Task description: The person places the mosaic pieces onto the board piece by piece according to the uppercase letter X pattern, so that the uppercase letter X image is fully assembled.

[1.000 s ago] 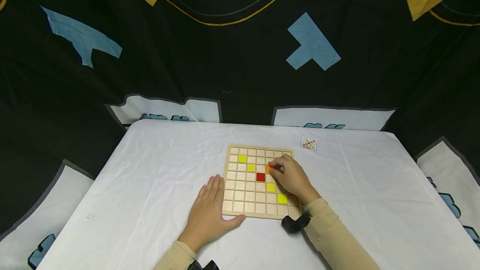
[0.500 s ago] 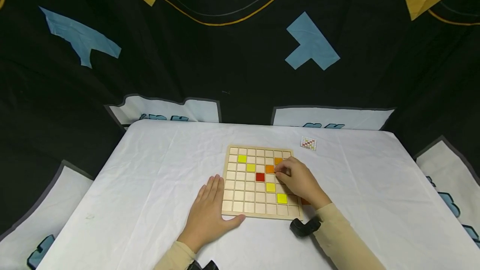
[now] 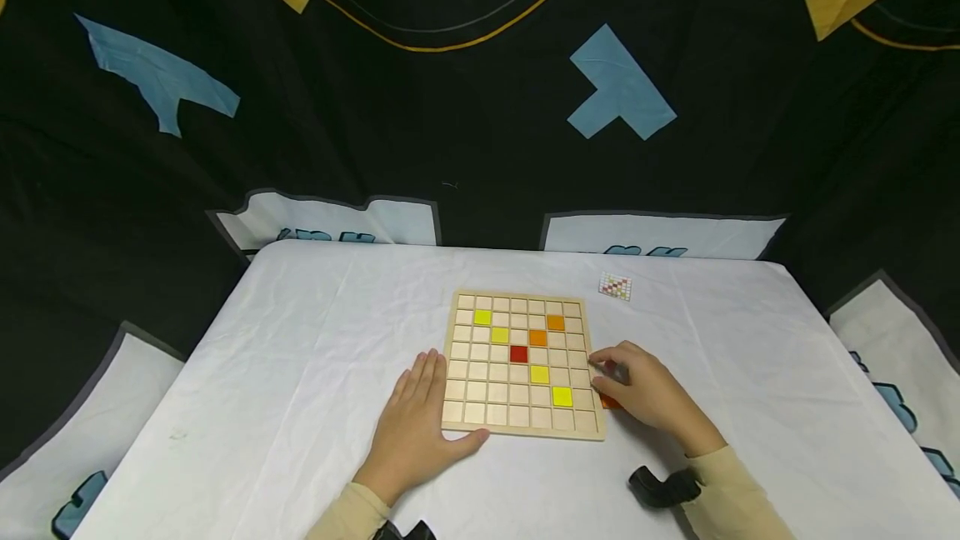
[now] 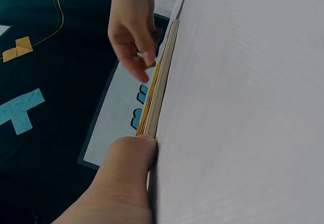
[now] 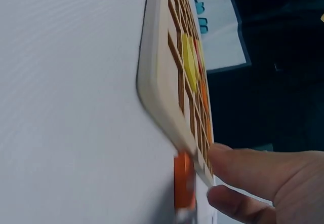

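Note:
A square wooden grid board (image 3: 498, 416) lies on the white-covered table. It bears several yellow tiles (image 3: 562, 397), orange tiles (image 3: 537, 338) and one red tile (image 3: 518, 354) in its cells. My left hand (image 3: 415, 423) rests flat along the board's left side, fingers straight, with the thumb touching the front edge. Just past the right edge hovers my right hand (image 3: 651, 384), its thumb and fingers loosely bent and apart. No tile shows between them. Beneath it, an orange tile (image 5: 183, 183) lies beside the board; the fingers partly hide what else is there.
A small card with a coloured grid pattern (image 3: 615, 286) lies beyond the board's far right corner. A black curtain (image 3: 491, 223) with blue and yellow shapes hangs behind the table. Each wrist carries a black camera mount (image 3: 663, 487).
My right hand has left an orange tile on the board, uncovering a second orange one farther back. It has moved right and towards me, past the board's edge. The left hand stays put.

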### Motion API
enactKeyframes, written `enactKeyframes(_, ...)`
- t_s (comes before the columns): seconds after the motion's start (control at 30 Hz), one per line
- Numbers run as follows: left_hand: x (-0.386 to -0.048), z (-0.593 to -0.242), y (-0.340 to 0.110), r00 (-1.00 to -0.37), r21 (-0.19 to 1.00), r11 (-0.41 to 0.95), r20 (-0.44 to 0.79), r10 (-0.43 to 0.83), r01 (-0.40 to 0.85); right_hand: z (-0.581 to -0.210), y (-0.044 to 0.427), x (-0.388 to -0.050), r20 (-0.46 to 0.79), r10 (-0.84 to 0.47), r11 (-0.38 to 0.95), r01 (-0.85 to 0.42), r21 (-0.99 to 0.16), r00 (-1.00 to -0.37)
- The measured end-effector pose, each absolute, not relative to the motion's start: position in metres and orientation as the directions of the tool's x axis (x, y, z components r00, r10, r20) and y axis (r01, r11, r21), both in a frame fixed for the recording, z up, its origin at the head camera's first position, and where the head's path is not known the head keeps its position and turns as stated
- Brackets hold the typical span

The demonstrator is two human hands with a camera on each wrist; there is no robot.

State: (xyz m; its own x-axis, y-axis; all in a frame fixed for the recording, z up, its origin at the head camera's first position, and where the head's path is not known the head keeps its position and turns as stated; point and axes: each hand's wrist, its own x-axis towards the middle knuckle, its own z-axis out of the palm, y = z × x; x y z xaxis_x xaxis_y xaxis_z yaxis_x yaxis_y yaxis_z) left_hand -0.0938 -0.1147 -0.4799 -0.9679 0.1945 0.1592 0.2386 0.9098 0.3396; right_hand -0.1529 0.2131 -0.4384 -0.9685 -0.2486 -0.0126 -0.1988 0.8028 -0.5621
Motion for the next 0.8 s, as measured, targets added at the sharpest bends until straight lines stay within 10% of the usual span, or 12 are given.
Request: enactKeyframes(0.8, -0.093, -0.477, -0.114, -0.968, 0.344, 0.908, 0.158, 0.195, 0.239, -0.449, 0.233, -0.144, 0.059, -0.195, 0.752, -0.188, -0.632, -0.979)
